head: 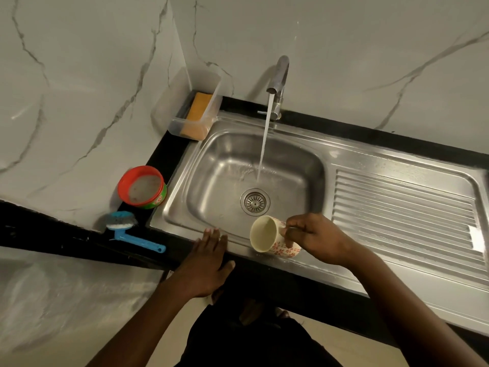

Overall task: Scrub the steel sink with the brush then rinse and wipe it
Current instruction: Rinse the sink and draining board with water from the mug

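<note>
The steel sink (299, 165) sits in a black counter, with water running from the tap (278, 75) into the basin just behind the drain (255, 201). My right hand (315, 238) grips the handle of a cream mug with red flowers (267, 235), tilted on its side over the sink's front rim. My left hand (207, 258) rests flat on the counter's front edge, fingers straight and touching the sink rim. The blue scrub brush (127, 226) lies on the counter to the left of the sink, bristles down, handle pointing right.
A red and green tub of cleaning paste (143, 188) stands open left of the basin. A clear plastic box (195, 112) holding an orange sponge sits at the back left corner. The ribbed drainboard (404, 207) stretches to the right. Marble walls enclose the back and left.
</note>
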